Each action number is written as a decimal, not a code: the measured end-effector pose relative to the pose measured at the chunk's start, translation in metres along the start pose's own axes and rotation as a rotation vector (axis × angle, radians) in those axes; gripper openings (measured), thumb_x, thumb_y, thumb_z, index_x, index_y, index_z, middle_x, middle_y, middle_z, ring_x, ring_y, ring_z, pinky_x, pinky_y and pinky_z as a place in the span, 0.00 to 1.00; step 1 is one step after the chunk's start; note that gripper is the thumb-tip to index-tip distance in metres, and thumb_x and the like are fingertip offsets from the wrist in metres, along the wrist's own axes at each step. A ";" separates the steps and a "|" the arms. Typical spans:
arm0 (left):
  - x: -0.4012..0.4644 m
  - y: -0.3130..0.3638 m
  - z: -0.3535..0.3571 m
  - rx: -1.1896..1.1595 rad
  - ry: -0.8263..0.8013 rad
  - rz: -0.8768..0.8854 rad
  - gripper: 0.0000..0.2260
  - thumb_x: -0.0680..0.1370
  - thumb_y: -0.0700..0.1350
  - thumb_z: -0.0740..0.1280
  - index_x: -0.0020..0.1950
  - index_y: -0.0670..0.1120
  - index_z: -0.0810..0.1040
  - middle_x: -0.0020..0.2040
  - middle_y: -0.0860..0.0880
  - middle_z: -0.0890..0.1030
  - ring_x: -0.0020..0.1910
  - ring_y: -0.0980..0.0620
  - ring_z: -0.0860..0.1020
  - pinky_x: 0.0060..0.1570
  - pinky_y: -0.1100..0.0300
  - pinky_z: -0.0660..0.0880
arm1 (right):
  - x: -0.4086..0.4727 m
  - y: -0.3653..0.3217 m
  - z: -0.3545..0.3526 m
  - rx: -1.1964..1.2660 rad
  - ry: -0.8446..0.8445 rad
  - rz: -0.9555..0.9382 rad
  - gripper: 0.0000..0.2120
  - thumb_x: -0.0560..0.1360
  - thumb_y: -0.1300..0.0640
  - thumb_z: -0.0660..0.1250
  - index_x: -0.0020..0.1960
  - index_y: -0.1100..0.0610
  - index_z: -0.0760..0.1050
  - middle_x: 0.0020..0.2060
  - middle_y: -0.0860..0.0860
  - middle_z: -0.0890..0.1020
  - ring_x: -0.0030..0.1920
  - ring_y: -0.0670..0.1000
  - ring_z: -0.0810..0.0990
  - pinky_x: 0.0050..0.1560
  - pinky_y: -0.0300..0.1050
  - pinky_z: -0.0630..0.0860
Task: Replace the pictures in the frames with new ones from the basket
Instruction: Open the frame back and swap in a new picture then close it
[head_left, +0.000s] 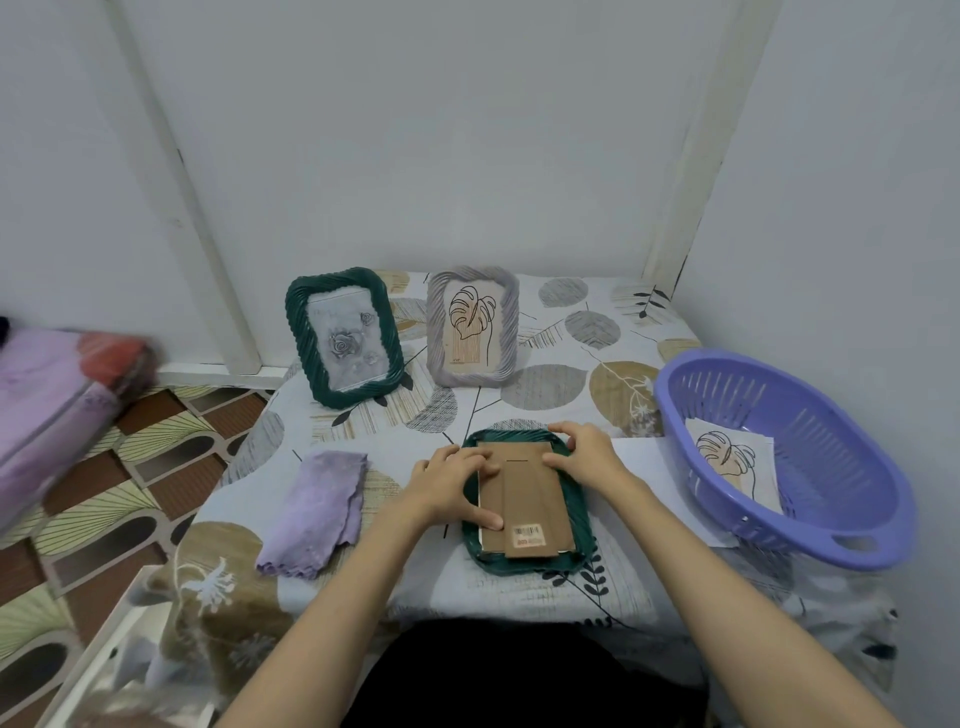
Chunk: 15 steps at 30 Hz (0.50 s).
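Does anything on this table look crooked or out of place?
Only slightly: the cardboard backing sits a little skewed in the face-down green frame under both hands. The two standing frames look upright and undamaged.

We worked on 1 face-down green frame (524, 499) with both hands.

Our left hand (453, 480) and right hand (582, 451) pressed its cardboard backing (530, 506). Behind stood 2 upright frames: a green one (344, 336) and a grey one (472, 327). A purple basket (779, 457) at our right held a leaf picture (737, 462); a lilac cloth (317, 512) lay left.
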<state>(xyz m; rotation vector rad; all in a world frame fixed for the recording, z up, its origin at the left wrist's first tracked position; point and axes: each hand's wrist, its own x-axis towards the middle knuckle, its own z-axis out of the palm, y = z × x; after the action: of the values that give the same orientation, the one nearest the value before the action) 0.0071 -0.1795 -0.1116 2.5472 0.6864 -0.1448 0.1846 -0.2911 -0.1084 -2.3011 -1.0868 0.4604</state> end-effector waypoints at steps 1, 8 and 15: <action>-0.001 -0.001 0.001 -0.013 0.001 0.005 0.33 0.66 0.59 0.73 0.68 0.54 0.67 0.75 0.59 0.57 0.74 0.50 0.52 0.69 0.47 0.52 | 0.002 0.001 0.001 -0.029 -0.023 -0.006 0.24 0.72 0.56 0.70 0.66 0.58 0.71 0.53 0.60 0.75 0.55 0.57 0.74 0.58 0.46 0.69; 0.000 -0.001 0.000 -0.029 0.019 0.016 0.32 0.66 0.58 0.73 0.68 0.54 0.68 0.75 0.59 0.58 0.72 0.51 0.56 0.68 0.50 0.54 | 0.004 0.006 -0.001 -0.085 -0.050 -0.053 0.21 0.72 0.55 0.69 0.64 0.56 0.72 0.52 0.58 0.72 0.58 0.58 0.72 0.59 0.45 0.66; 0.003 -0.003 0.000 -0.012 0.005 0.022 0.32 0.66 0.59 0.73 0.67 0.54 0.68 0.74 0.59 0.58 0.71 0.51 0.56 0.68 0.50 0.55 | -0.002 0.013 0.003 -0.019 0.024 -0.104 0.20 0.73 0.55 0.68 0.64 0.57 0.74 0.45 0.52 0.69 0.47 0.52 0.71 0.46 0.38 0.61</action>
<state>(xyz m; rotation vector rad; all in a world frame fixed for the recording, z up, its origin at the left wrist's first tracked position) 0.0084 -0.1755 -0.1138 2.5432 0.6582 -0.1264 0.1892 -0.2983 -0.1185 -2.2476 -1.1976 0.3824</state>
